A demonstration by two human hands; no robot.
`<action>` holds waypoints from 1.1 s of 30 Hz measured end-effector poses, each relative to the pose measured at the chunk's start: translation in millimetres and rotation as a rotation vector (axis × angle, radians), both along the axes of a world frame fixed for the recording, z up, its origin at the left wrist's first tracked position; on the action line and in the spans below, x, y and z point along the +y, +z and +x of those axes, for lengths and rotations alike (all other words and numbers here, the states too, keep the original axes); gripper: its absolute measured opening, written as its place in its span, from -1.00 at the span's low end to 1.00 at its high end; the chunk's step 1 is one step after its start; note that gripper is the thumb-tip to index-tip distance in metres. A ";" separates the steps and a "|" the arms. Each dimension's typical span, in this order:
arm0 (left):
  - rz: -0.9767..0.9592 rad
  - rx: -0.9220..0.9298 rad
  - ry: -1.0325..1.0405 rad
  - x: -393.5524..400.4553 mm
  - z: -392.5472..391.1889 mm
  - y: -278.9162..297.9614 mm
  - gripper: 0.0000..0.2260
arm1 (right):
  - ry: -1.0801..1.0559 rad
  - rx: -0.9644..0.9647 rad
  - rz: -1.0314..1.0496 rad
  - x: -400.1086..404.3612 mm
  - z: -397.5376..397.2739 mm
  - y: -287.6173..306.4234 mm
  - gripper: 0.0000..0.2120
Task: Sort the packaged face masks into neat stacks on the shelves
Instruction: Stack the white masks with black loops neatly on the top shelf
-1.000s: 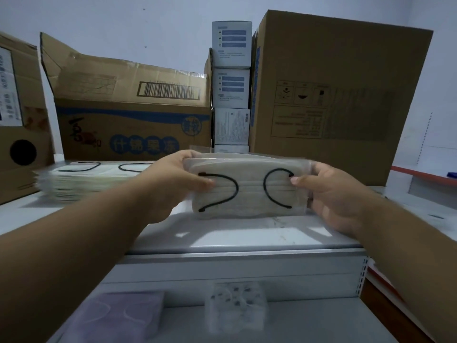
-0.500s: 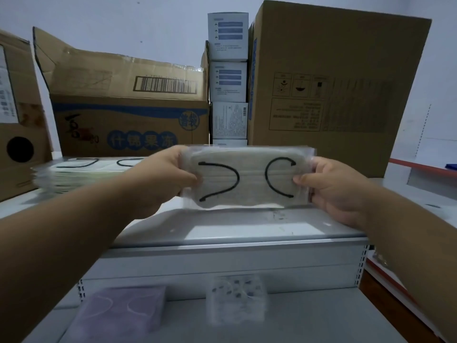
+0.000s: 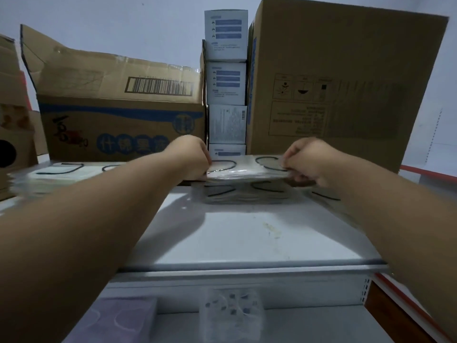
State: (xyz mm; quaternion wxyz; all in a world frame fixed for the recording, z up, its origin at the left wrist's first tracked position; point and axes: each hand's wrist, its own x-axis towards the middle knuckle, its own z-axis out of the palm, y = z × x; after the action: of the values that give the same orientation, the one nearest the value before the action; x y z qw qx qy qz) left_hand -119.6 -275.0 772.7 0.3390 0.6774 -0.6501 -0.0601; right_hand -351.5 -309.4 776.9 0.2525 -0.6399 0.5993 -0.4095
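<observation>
A clear pack of white face masks with black ear loops (image 3: 247, 168) is held flat and level between both hands. My left hand (image 3: 190, 158) grips its left end and my right hand (image 3: 305, 160) grips its right end. The pack hovers just above a low stack of the same masks (image 3: 243, 193) at the back of the top shelf (image 3: 247, 236). Another stack of black-looped masks (image 3: 59, 173) lies at the far left of that shelf. On the lower shelf sit a purple mask pack (image 3: 118, 320) and a patterned mask pack (image 3: 232, 314).
Cardboard boxes line the back: an open one (image 3: 118, 115) at left, a tall one (image 3: 333, 82) at right, and several small white boxes (image 3: 226, 82) stacked between them. A red-edged shelf (image 3: 425, 173) stands at far right.
Both hands have carried the pack away from me and tipped it from facing me to lying flat, lowering it over the stack at the back of the shelf.
</observation>
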 end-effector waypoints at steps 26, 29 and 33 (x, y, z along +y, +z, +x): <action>0.177 -0.505 -0.133 -0.1 6.2 -34.5 -0.48 | 0.131 0.616 -0.039 1.5 -10.3 -22.8 -0.58; 0.088 -0.592 -0.088 1.9 3.2 -32.6 -0.45 | 0.229 0.703 -0.165 7.6 -4.7 -19.4 -0.59; -0.190 -0.685 -0.245 2.9 -3.6 -31.5 -0.69 | 0.321 0.763 -0.229 9.9 2.5 -25.6 -0.71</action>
State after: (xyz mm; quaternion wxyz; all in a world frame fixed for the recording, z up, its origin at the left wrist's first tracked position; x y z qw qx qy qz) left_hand -123.2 -272.1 741.2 0.1533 0.5410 -0.8046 0.1907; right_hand -349.0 -299.5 751.3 0.0006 -0.8546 0.4931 -0.1630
